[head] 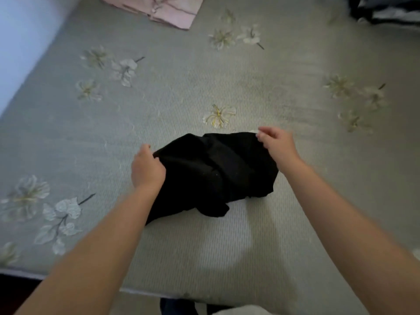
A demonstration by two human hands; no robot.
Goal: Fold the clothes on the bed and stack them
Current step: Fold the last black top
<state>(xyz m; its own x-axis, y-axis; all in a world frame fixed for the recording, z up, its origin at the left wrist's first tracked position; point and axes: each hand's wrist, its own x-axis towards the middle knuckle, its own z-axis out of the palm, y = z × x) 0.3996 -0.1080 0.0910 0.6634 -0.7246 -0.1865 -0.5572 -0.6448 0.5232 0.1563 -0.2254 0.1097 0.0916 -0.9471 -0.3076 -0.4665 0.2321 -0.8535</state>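
Note:
A crumpled black garment [213, 171] lies in a heap on the bed's grey-green floral mat [181, 92], near its front edge. My left hand [146, 169] grips the garment's left edge, fingers curled into the cloth. My right hand [276, 144] pinches the far right corner of the same garment between thumb and fingers. The cloth bunches in folds between the two hands, and a loose end trails toward me.
A folded pink garment [159, 10] lies at the far edge of the mat. Dark and white items [386, 10] sit at the far right corner. A pale wall [20, 42] borders the bed's left side. The bed's front edge [68, 276] runs below my arms.

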